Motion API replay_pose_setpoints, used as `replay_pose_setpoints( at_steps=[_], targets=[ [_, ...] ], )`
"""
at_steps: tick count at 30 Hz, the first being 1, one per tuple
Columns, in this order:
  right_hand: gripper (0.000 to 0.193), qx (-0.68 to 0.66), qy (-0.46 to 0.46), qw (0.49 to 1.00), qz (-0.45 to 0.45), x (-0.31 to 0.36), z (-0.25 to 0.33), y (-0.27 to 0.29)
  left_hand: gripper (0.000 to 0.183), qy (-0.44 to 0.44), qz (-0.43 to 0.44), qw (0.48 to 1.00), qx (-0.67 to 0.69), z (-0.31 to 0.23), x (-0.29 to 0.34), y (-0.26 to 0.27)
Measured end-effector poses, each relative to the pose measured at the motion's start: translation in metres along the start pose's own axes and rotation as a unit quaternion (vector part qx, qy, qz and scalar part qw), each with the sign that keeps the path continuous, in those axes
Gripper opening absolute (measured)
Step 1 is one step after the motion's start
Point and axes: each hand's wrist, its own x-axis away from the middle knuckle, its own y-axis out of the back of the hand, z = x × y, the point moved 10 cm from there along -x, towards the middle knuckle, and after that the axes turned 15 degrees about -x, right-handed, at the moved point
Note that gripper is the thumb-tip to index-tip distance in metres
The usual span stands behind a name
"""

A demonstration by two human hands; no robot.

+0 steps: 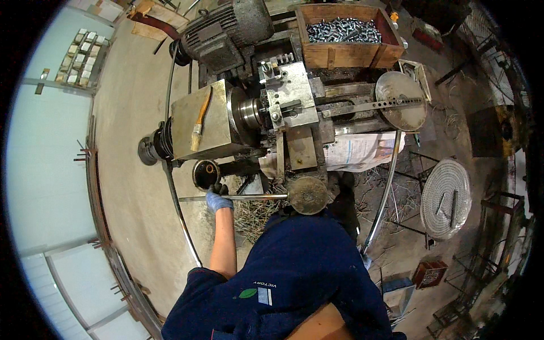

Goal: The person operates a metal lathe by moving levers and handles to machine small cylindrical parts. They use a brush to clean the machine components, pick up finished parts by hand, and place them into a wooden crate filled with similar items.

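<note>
My left hand (217, 199), in a blue glove with dark, stained fingertips, is closed at the left part of a shiny metal rod (260, 197). Its fingertips reach the lower edge of a round, dark-lined cup (205, 175); whether the fingers grip the rod or the cup, I cannot tell. A round worn disc (307, 195) sits at the rod's right end, close to my body. Of my right arm only a bare part shows at the lower edge; the hand is out of view. Ahead stands a machine with a metal clamping block (292, 93).
A brush (202, 120) lies on the machine's metal housing (184, 107). Behind are a motor (229, 31) and a wooden box (354, 56) of small metal parts. At right are a round plate (401, 102) and a perforated stool seat (446, 195). Metal scraps (255, 218) litter the floor.
</note>
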Motion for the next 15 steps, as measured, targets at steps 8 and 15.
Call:
replay_pose_setpoints(
  at_steps=[8,15],
  targets=[
    [0.039,0.689,0.182,0.698,0.066,-0.013,0.024,-0.004,0.017,-0.004,0.016,1.0,0.017,0.002,-0.008,0.001],
    [0.038,0.614,0.144,0.772,0.086,0.006,0.005,-0.022,0.018,-0.011,0.012,1.0,0.001,-0.004,0.003,-0.004]
  ],
)
